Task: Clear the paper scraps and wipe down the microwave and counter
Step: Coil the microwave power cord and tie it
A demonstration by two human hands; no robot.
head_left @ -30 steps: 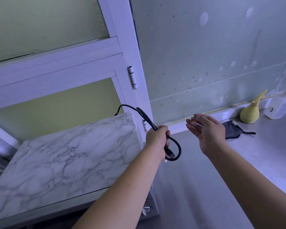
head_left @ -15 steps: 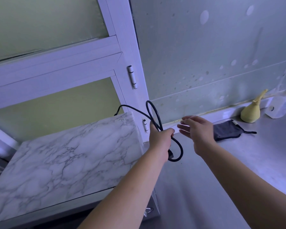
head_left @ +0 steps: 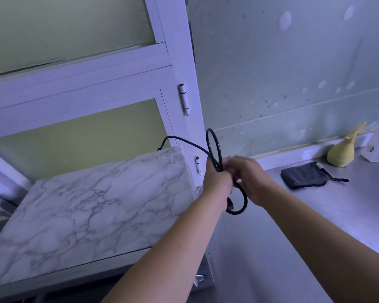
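1. Your left grip is clenched round the gathered loops of the black power cord, just off the back right corner of the microwave. Your right grip meets it there and pinches the same bundle.
2. From the bundle the cord runs to the microwave's back edge and drops out of sight behind it. That run looks short of slack. If you pull the bundle further from the microwave, you could drag the oven or strain the cord where it enters.
3. One loop stands above your grips and another hangs below with the plug. If you ease either grip, the coil will likely spring open and the plug will knock the tabletop.
4. The white frame and its lower hinge stand right behind the microwave's right rear corner, close to the upper loop. A swing that way could snag it.
5. Just right of the microwave the tabletop gives you open room. Further right lies a dark folded cloth. Beyond it a yellow pear-shaped bag and a white bottle sit by the wall.
6. No paper scraps show on or beside the microwave, and wiping looks not yet begun.
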